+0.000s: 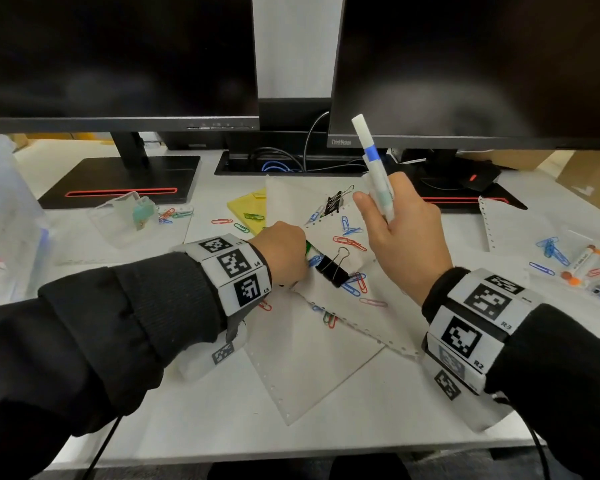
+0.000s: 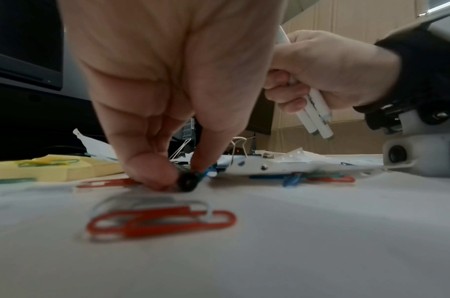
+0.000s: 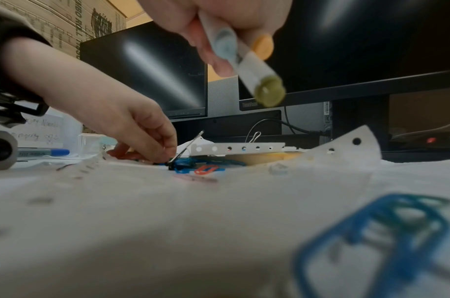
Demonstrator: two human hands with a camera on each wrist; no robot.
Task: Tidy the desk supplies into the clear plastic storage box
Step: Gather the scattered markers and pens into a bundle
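Observation:
My left hand (image 1: 288, 252) reaches down onto the perforated paper (image 1: 326, 358) and pinches the end of a white marker with a green band (image 1: 311, 251). In the left wrist view, thumb and forefinger close on the green marker's dark round end (image 2: 187, 182). A black binder clip (image 1: 331, 270) lies just right of that hand. My right hand (image 1: 395, 230) is raised above the paper and grips a bundle of white markers (image 1: 374, 168) upright, one with a blue band. Their coloured ends (image 3: 268, 92) show in the right wrist view. The clear plastic storage box (image 1: 0, 216) stands at the far left.
Coloured paper clips (image 1: 350, 242) lie scattered over the paper and desk. Yellow sticky notes (image 1: 246, 209), more binder clips (image 1: 333, 202) and a small clear case (image 1: 125, 213) sit further back. More pens (image 1: 582, 261) lie at right. Two monitors (image 1: 118, 57) close off the rear.

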